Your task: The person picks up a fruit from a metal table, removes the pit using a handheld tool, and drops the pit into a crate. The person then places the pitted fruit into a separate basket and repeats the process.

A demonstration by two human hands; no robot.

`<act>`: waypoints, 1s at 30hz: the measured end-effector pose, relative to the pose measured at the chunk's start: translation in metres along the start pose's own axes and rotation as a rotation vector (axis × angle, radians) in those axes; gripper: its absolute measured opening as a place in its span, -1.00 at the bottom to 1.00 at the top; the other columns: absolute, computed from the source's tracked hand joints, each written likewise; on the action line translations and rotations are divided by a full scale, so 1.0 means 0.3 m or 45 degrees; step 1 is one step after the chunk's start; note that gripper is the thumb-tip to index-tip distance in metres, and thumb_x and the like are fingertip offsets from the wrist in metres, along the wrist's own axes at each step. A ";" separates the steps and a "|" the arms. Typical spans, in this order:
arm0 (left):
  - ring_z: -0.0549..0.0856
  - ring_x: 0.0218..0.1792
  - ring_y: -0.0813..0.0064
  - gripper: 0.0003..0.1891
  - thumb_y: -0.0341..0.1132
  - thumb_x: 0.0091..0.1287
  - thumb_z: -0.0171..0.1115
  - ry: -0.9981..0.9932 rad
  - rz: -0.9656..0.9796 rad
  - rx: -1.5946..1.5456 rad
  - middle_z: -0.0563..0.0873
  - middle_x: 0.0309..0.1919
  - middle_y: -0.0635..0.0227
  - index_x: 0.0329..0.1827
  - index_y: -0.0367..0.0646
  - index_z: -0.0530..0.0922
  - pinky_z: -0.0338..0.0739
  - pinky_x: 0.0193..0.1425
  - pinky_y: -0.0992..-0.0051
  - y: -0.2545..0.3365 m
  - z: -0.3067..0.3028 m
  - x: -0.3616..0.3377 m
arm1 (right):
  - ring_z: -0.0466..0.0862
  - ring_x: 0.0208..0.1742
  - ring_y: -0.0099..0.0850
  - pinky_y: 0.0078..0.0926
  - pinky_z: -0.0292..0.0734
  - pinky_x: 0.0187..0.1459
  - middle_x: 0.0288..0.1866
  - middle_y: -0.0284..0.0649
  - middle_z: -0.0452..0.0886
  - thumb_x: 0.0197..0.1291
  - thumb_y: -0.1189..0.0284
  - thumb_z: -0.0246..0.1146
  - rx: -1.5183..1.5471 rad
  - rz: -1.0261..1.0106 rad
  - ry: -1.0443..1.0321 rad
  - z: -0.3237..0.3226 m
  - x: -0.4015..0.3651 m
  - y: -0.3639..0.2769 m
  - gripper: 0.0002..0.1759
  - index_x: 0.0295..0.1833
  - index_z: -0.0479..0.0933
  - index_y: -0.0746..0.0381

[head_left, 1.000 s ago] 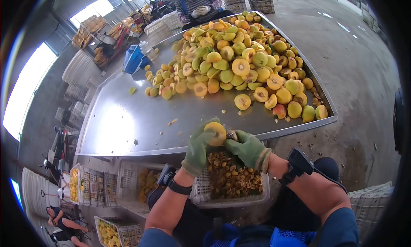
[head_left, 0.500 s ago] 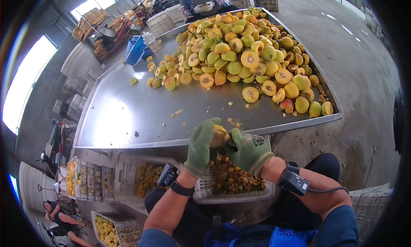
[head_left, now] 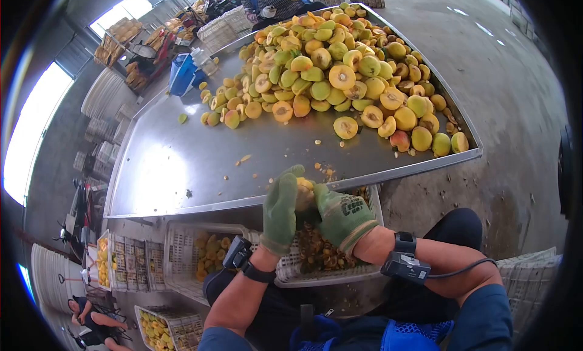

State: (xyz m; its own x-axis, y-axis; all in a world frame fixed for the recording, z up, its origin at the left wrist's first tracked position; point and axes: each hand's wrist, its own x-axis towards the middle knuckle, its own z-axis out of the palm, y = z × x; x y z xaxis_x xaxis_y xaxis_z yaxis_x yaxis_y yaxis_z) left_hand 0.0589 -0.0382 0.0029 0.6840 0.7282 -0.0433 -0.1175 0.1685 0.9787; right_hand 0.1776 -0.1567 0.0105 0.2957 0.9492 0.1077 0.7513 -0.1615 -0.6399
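My left hand point(head_left: 281, 212), in a green glove, holds a yellow fruit half point(head_left: 305, 192) near the table's front edge. Pressed against the same fruit from the other side is my right hand point(head_left: 343, 214), gloved too; anything else in its curled fingers is hidden. Below both hands stands a white crate point(head_left: 340, 277) with brown and orange scraps. Halved yellow-green fruit point(head_left: 320, 91) lies heaped on the metal table point(head_left: 212, 159), cut faces and pits showing on some pieces.
A blue container point(head_left: 182, 75) and a clear bottle point(head_left: 203, 60) stand at the table's far left. Crates of fruit point(head_left: 209, 254) are at lower left. One person point(head_left: 282, 1) sits across the table, another point(head_left: 97, 320) at lower left.
The view has shifted slightly, so the table and fruit heap sit a little further left and up. My right hand has turned slightly and moved closer to my left hand.
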 end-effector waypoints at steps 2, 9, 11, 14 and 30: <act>0.73 -0.01 0.44 -0.49 0.01 0.65 0.07 0.030 0.005 0.036 0.72 0.03 0.25 0.39 -0.23 0.48 0.70 0.12 0.40 0.001 0.011 -0.006 | 0.79 -0.10 0.02 -0.05 0.67 -0.10 -0.13 0.10 0.74 0.41 0.42 0.10 0.037 0.036 -0.024 -0.002 -0.004 -0.007 -0.73 0.12 0.45 0.34; 0.73 -0.05 0.48 -0.51 0.03 0.65 0.06 0.145 0.105 0.125 0.74 -0.01 0.25 0.33 -0.21 0.50 0.69 0.06 0.44 -0.027 0.026 -0.006 | 0.76 -0.07 0.12 -0.01 0.66 -0.07 -0.13 0.17 0.74 0.42 0.35 0.14 0.168 0.117 -0.104 0.004 0.000 -0.024 -0.69 0.11 0.46 0.36; 0.72 -0.06 0.48 -0.52 0.02 0.66 0.04 0.191 0.141 0.175 0.74 -0.02 0.24 0.32 -0.21 0.50 0.68 0.05 0.44 -0.026 0.034 -0.011 | 0.75 -0.06 0.14 0.01 0.65 -0.06 -0.13 0.18 0.73 0.40 0.30 0.18 0.237 0.136 -0.138 -0.012 -0.001 -0.038 -0.65 0.10 0.48 0.36; 0.71 -0.07 0.48 -0.53 0.02 0.67 0.01 0.242 0.213 0.248 0.73 -0.03 0.23 0.32 -0.22 0.50 0.67 0.05 0.45 -0.031 0.047 -0.019 | 0.73 -0.14 0.15 0.02 0.62 -0.12 -0.23 0.17 0.71 0.34 0.28 0.25 0.303 0.140 -0.100 0.008 -0.002 -0.033 -0.66 0.03 0.50 0.34; 0.71 0.08 0.37 -0.36 0.19 0.66 -0.17 -0.078 0.276 0.219 0.68 0.13 0.10 0.42 -0.23 0.41 0.67 0.21 0.35 -0.027 0.014 -0.032 | 0.61 -0.42 -0.60 -0.55 0.56 -0.35 -0.39 -0.34 0.65 0.38 0.33 0.26 1.035 0.355 -0.713 -0.130 0.041 0.000 -0.77 0.00 0.66 0.23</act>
State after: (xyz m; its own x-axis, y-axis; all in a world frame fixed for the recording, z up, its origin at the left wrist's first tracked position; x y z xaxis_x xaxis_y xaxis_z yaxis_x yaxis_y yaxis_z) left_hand 0.0564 -0.0495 -0.0038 0.6991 0.6926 0.1780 -0.1457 -0.1057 0.9837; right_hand 0.2042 -0.1557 0.0416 -0.0755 0.9294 -0.3612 0.0094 -0.3616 -0.9323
